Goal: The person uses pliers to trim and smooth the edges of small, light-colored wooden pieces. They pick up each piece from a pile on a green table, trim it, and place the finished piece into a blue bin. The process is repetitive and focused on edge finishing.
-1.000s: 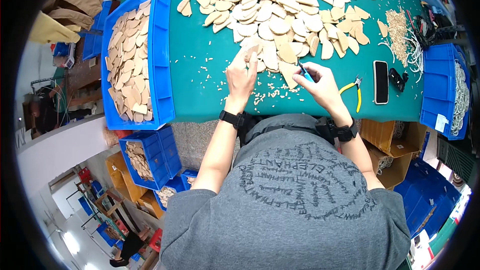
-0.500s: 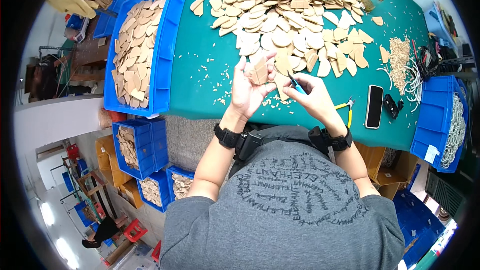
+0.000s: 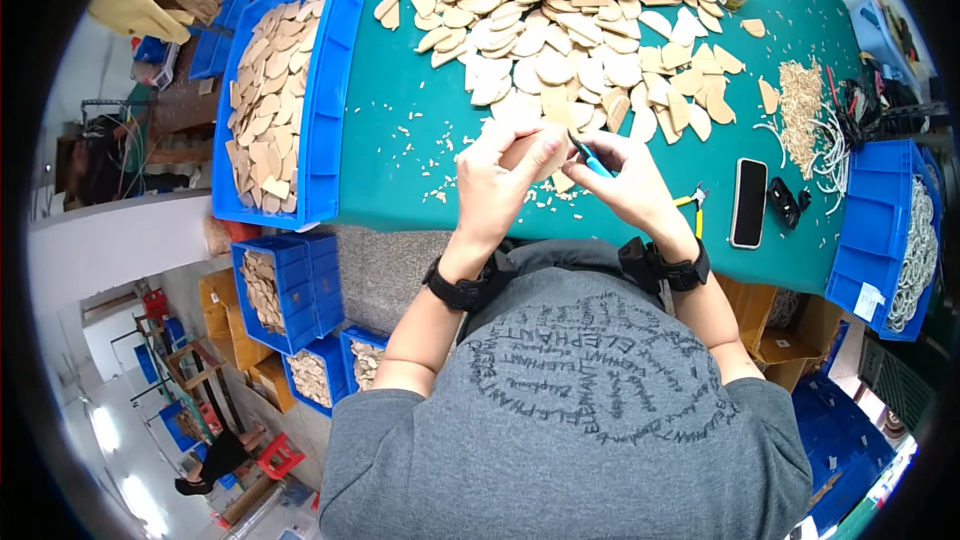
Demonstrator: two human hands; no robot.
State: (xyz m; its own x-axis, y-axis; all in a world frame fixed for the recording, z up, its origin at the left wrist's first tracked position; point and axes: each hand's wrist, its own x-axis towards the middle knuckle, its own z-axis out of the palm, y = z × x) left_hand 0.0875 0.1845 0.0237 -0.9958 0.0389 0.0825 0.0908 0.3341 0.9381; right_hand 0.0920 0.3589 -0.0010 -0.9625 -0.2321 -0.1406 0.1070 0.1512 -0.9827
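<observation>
Left hand (image 3: pixel 491 186) clamps flat tan wood-like piece (image 3: pixel 516 152), presumably steadying it; right hand (image 3: pixel 632 183) grips slim blue-handled dark-tipped tool (image 3: pixel 597 165) close beside.

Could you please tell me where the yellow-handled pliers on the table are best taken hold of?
I would take the pliers by both handles, coming from the near side: the handles splay apart there, while the metal tip points away.
</observation>
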